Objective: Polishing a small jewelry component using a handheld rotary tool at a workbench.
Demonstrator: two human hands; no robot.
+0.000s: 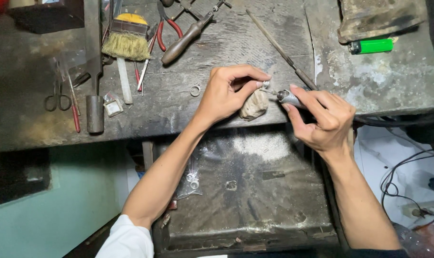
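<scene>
The left hand (226, 93) pinches a tiny silver ring (266, 84) between thumb and first finger. The fingers are pressed tight on it. The ring sits right at the top of a worn wooden bench peg (254, 104) that sticks out from the near edge of the workbench (255, 43), in the middle of the scene.

The right hand (322, 119) grips a small rotary tool handpiece (289, 97) like a pen. Its fingers are wrapped close around it. The thin tip of the tool touches the ring, or is just beside it; it is too small to tell which.

What could go wrong? The ring is very small, and the tool tip works right next to the fingertips. If the tip slides off the ring, it could nick the thumb. If the pinch gets loose, the ring could jump away and drop into the dusty metal tray (255, 191) below, where it would be hard to find. Pushing too hard could scratch or bend the ring.

Another small ring (195, 90) lies on the bench just to the left of the left hand. Farther left are a brush (127, 42), red-handled pliers (169, 28) and small scissors (58, 98). A green lighter (371, 46) lies far right.
</scene>
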